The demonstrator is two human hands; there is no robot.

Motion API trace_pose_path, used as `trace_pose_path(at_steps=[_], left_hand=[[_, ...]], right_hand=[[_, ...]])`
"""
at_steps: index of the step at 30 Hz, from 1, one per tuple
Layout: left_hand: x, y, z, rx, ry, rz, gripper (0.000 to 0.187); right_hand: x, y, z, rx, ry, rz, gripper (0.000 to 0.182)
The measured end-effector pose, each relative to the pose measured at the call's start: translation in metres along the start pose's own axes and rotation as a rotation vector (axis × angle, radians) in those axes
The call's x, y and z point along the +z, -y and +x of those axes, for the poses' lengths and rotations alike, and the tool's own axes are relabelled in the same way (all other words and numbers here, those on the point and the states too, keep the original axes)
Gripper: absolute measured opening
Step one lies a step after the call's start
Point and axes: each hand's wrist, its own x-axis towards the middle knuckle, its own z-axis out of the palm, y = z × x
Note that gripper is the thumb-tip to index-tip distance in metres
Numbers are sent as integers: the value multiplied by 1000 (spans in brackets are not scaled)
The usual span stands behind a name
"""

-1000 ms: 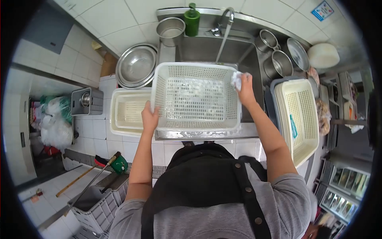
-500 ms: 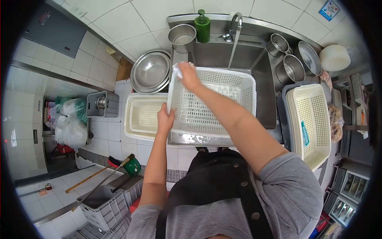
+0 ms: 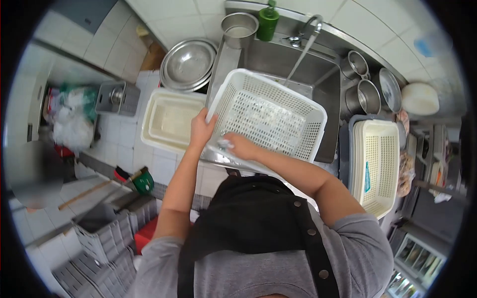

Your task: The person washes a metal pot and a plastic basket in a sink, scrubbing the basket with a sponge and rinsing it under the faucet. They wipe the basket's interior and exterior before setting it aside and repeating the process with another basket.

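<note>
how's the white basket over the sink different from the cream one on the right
The white basket is tilted over the sink, held at its rim by the left hand, with the right hand pressing a cloth inside; the cream basket lies flat, untouched, in a dark tray. The cream one carries a blue label. Both are perforated plastic rectangles.

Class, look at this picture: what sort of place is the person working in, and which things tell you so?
Most likely a commercial kitchen's washing-up area: a steel sink under a running tap, stacked metal bowls and pots, and slotted plastic baskets being scrubbed.
</note>
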Motion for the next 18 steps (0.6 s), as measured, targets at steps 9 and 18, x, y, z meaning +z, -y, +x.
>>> trace_pose_path(at_steps=[9,18], left_hand=[[14,39,20,-278,16,-193,27],[-6,-46,82,-343,475,-1001,76]], right_hand=[[-88,41,-124,243,155,-461,40],[-244,89,-149,196,-107,-102,44]])
